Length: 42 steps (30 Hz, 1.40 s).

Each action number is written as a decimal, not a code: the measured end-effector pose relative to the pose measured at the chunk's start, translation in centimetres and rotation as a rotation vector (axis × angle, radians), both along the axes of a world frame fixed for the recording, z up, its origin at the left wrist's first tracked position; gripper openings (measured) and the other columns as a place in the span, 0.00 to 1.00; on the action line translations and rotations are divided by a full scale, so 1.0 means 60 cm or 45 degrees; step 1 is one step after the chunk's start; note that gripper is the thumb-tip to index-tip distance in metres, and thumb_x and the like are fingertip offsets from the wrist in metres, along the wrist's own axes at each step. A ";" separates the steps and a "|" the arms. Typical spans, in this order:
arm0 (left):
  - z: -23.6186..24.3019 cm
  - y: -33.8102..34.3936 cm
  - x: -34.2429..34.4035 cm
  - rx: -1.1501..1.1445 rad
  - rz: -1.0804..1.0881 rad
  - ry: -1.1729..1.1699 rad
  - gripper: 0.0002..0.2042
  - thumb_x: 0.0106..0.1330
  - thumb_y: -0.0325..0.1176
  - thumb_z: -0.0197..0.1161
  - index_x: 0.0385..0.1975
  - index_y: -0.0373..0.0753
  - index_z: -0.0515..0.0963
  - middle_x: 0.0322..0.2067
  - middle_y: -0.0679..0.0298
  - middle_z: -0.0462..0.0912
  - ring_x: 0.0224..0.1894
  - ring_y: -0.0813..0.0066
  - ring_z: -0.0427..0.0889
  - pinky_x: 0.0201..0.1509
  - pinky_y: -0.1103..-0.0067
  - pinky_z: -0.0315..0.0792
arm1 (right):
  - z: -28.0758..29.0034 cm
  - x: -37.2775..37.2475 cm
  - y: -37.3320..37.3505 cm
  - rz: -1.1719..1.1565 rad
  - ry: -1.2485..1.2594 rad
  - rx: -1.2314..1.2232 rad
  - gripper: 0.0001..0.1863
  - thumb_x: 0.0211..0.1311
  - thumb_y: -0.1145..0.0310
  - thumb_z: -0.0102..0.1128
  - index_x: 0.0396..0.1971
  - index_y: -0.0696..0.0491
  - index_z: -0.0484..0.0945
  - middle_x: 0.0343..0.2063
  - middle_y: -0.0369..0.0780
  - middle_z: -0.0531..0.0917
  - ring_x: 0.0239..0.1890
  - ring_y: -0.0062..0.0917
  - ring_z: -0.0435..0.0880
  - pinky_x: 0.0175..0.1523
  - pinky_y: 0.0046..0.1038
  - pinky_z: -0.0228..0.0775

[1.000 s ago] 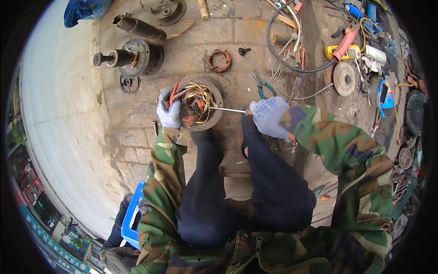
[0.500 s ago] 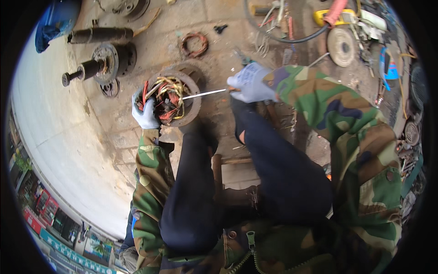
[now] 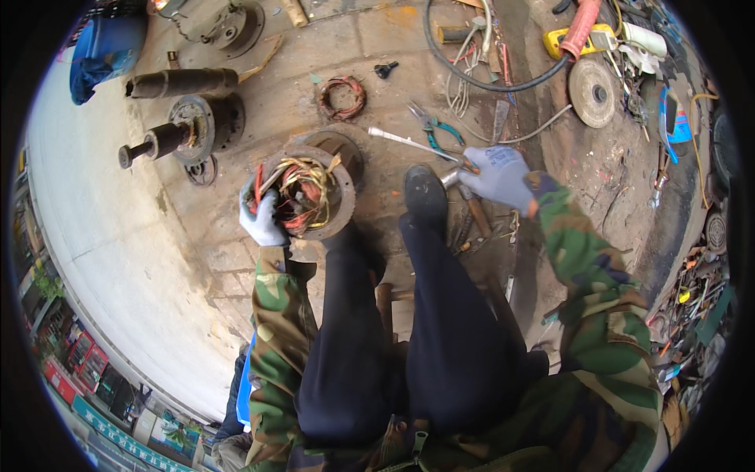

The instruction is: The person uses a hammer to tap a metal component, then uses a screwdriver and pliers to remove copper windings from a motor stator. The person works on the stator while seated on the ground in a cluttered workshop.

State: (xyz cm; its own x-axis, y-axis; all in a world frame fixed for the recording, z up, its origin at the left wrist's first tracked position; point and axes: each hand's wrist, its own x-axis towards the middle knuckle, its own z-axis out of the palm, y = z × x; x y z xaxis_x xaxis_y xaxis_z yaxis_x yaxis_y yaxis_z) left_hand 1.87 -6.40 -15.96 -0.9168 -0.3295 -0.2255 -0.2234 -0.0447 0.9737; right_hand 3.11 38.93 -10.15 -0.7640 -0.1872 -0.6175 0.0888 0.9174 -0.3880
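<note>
My left hand (image 3: 264, 219), in a pale glove, is closed on the left rim of a round motor stator (image 3: 343, 193), its fingers by the wires. Bunched yellow and red wires (image 3: 303, 187) fill the stator's opening. In my gloved right hand (image 3: 497, 175) is a long thin metal rod (image 3: 409, 142), its pale tip pointing left, above the ground and apart from the stator. Just below that hand a hammer (image 3: 476, 215) lies beside my right shoe; whether the fingers touch its head I cannot tell. Teal-handled pliers (image 3: 437, 130) lie beyond the rod.
A coil of copper wire (image 3: 343, 97) lies beyond the stator. At left are a rotor with a shaft (image 3: 197, 128) and a dark cylinder (image 3: 182, 82). A grinding disc (image 3: 592, 88), a black cable (image 3: 503, 88) and mixed tools lie at right. A blue container (image 3: 110, 47) stands far left.
My right hand has moved right and slightly nearer with the rod, whose tip has left the stator's opening. My left hand stays on the stator. The view has shifted, showing the pliers and hammer more plainly.
</note>
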 end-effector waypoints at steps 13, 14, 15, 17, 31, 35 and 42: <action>-0.005 0.084 0.022 -0.549 0.348 0.040 0.15 0.71 0.29 0.61 0.51 0.25 0.83 0.55 0.52 0.84 0.50 0.64 0.86 0.55 0.70 0.81 | -0.188 -0.106 -0.016 -0.419 0.337 -0.107 0.22 0.69 0.50 0.62 0.49 0.54 0.79 0.50 0.52 0.85 0.54 0.52 0.84 0.58 0.50 0.75; -0.005 0.098 0.023 -0.507 0.368 0.028 0.17 0.70 0.28 0.61 0.54 0.25 0.82 0.57 0.50 0.83 0.52 0.61 0.86 0.58 0.70 0.81 | -0.184 -0.107 -0.004 -0.413 0.329 -0.096 0.22 0.69 0.51 0.63 0.49 0.54 0.79 0.50 0.52 0.85 0.54 0.52 0.84 0.58 0.50 0.75; -0.003 0.111 0.023 -0.414 0.357 0.107 0.19 0.68 0.28 0.62 0.57 0.26 0.81 0.59 0.49 0.83 0.54 0.59 0.86 0.60 0.69 0.80 | -0.179 -0.105 0.007 -0.386 0.378 0.035 0.22 0.68 0.51 0.63 0.50 0.54 0.80 0.50 0.51 0.85 0.54 0.51 0.84 0.58 0.50 0.75; 0.012 0.122 0.020 0.056 0.352 0.124 0.28 0.64 0.20 0.64 0.67 0.28 0.72 0.63 0.46 0.80 0.58 0.59 0.84 0.67 0.67 0.78 | -0.164 -0.094 0.023 -0.327 0.479 0.270 0.22 0.67 0.52 0.65 0.52 0.52 0.81 0.51 0.50 0.85 0.52 0.49 0.85 0.57 0.51 0.74; 0.229 0.180 -0.019 -1.570 -0.783 0.286 0.29 0.59 0.45 0.79 0.57 0.37 0.79 0.61 0.53 0.79 0.70 0.44 0.71 0.76 0.49 0.61 | -0.187 0.008 -0.106 0.052 0.448 0.567 0.46 0.61 0.49 0.74 0.75 0.52 0.65 0.61 0.44 0.78 0.57 0.40 0.82 0.60 0.47 0.72; 0.197 0.191 -0.032 -1.708 -0.896 0.148 0.28 0.58 0.50 0.78 0.48 0.36 0.79 0.61 0.47 0.76 0.71 0.39 0.68 0.77 0.42 0.56 | -0.179 -0.034 -0.111 0.110 0.184 0.622 0.45 0.62 0.53 0.71 0.76 0.56 0.64 0.58 0.46 0.78 0.57 0.40 0.81 0.58 0.46 0.73; 0.155 0.136 -0.013 -1.522 -0.845 0.391 0.15 0.59 0.34 0.69 0.44 0.38 0.78 0.64 0.51 0.75 0.73 0.40 0.67 0.77 0.42 0.54 | -0.174 -0.073 -0.112 0.042 0.017 0.628 0.39 0.61 0.65 0.62 0.73 0.60 0.66 0.56 0.50 0.80 0.57 0.45 0.83 0.56 0.47 0.75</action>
State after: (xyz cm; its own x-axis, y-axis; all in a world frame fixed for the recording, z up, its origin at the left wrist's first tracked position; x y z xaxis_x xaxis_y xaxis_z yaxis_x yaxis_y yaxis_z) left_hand 1.10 1.77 -6.63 -0.9363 0.3316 0.1157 0.3506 0.8643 0.3606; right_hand -1.29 32.21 -20.60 -0.7712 0.1009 -0.6285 0.0548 0.9942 0.0924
